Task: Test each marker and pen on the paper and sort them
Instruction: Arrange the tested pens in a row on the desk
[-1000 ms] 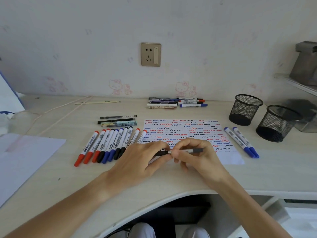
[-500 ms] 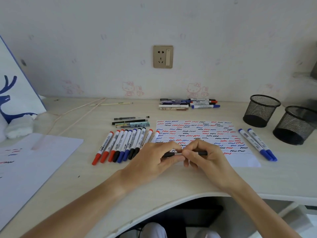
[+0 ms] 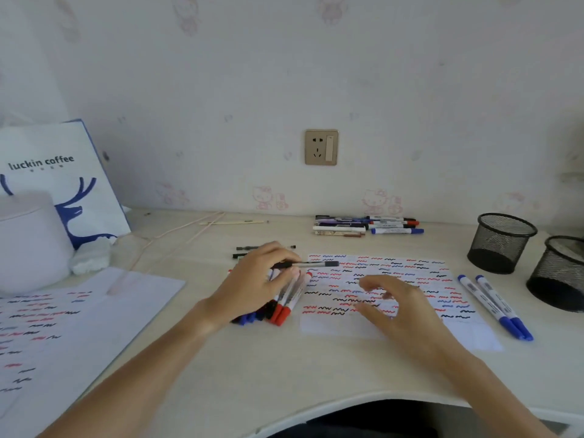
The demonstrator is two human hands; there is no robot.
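My left hand (image 3: 259,279) pinches a thin black-and-grey pen (image 3: 311,264) and holds it level above the row of markers (image 3: 286,303) with red, blue and black caps, which it partly hides. My right hand (image 3: 396,303) hovers over the test paper (image 3: 410,273), fingers loosely curled and holding nothing. The paper is covered with red, blue and black squiggles. Two blue markers (image 3: 496,306) lie to its right. A few thin pens (image 3: 245,251) lie behind my left hand.
Two black mesh cups (image 3: 502,241) (image 3: 559,273) stand at the right. A pile of pens and markers (image 3: 366,226) lies by the wall under a socket. A second scribbled sheet (image 3: 63,327), a white container (image 3: 28,241) and a paper bag (image 3: 72,172) sit at the left.
My right hand has let go of the pen and dropped back over the paper. My left hand has carried the pen left and away, over the marker row. The camera has turned left.
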